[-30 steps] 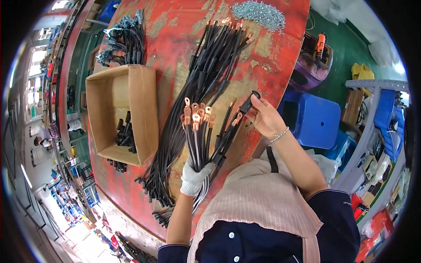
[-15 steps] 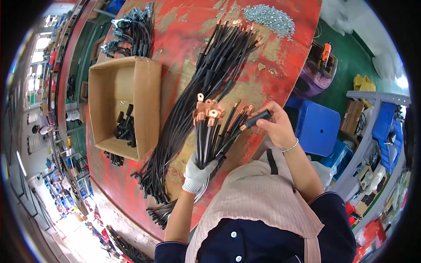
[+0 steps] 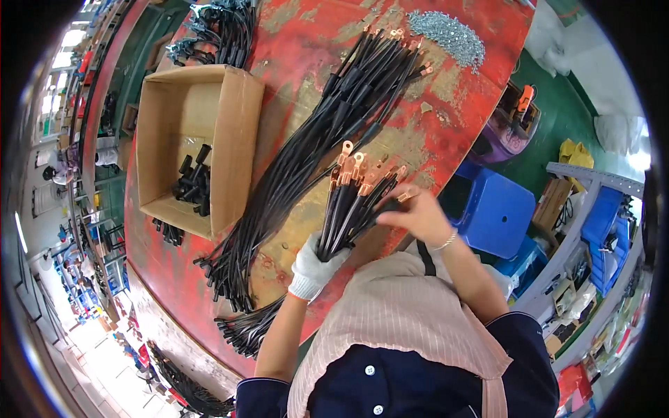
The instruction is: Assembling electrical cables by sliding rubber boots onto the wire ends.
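Observation:
A bundle of black cables (image 3: 339,221) with copper ring lugs is gripped in my left hand (image 3: 317,265), which wears a white knitted glove. The lugs point up and away from me. My bare right hand (image 3: 421,217), slightly blurred, is closed around one cable at the right side of the bundle. That cable's copper lug (image 3: 407,196) shows by my fingertips; the part under my fingers is hidden. A larger pile of black cables (image 3: 293,164) with copper lugs lies just beyond, across the red, worn table (image 3: 293,42).
An open cardboard box (image 3: 240,139) on the left holds several black sleeves (image 3: 195,182). Behind it lies another cable bunch (image 3: 233,35). Small silvery metal parts (image 3: 449,38) are heaped at the far right. A blue stool (image 3: 498,209) stands beyond the table's right edge.
My right hand has moved down and left, nearer the bundle. The black sleeve at its fingertips no longer shows there; a copper lug shows instead. The whole view has shifted slightly.

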`<action>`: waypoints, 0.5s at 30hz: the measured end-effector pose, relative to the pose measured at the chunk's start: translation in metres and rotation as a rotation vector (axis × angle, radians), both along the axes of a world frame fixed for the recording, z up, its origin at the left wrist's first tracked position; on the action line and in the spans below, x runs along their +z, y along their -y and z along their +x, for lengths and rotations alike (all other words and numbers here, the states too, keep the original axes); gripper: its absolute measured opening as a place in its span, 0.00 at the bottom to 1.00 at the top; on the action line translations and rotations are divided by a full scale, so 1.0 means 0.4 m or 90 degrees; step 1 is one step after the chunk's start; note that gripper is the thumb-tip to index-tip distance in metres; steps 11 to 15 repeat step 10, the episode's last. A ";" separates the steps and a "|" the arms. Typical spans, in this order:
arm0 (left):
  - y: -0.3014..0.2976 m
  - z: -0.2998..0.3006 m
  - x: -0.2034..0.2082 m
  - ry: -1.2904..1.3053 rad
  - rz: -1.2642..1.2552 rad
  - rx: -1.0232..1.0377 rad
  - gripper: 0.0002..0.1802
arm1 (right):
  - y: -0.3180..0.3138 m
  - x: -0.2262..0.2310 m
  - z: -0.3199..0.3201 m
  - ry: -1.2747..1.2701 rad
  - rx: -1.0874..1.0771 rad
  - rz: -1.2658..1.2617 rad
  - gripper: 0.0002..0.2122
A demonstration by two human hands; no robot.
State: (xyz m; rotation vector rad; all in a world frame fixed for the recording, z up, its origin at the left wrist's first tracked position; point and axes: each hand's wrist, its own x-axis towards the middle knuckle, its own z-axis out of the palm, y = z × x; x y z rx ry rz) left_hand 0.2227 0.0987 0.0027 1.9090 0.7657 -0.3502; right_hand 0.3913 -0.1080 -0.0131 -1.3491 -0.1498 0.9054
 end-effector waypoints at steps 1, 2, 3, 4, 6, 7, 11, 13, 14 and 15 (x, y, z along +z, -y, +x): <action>0.001 0.001 0.004 -0.005 0.011 -0.004 0.30 | -0.025 -0.024 -0.033 0.011 0.043 0.002 0.14; 0.005 0.004 0.008 -0.007 0.006 0.010 0.30 | -0.045 -0.067 -0.075 0.020 0.082 -0.010 0.15; 0.007 0.008 0.014 -0.011 0.002 0.026 0.30 | -0.064 -0.111 -0.118 0.028 0.125 -0.022 0.16; 0.008 0.009 0.014 -0.014 -0.001 0.043 0.30 | -0.081 -0.144 -0.157 0.062 0.167 -0.068 0.18; 0.006 0.007 0.006 -0.018 0.015 0.063 0.30 | -0.102 -0.155 -0.177 -0.019 0.309 -0.214 0.22; 0.005 0.011 0.008 -0.019 0.024 0.073 0.30 | -0.108 -0.148 -0.167 0.019 0.408 -0.252 0.23; 0.019 0.044 0.024 -0.014 0.128 0.019 0.22 | -0.116 -0.106 -0.115 0.180 0.680 -0.319 0.26; 0.019 0.044 0.024 -0.014 0.128 0.019 0.22 | -0.116 -0.106 -0.115 0.180 0.680 -0.319 0.26; 0.019 0.044 0.024 -0.014 0.128 0.019 0.22 | -0.116 -0.106 -0.115 0.180 0.680 -0.319 0.26; 0.019 0.044 0.024 -0.014 0.128 0.019 0.22 | -0.116 -0.106 -0.115 0.180 0.680 -0.319 0.26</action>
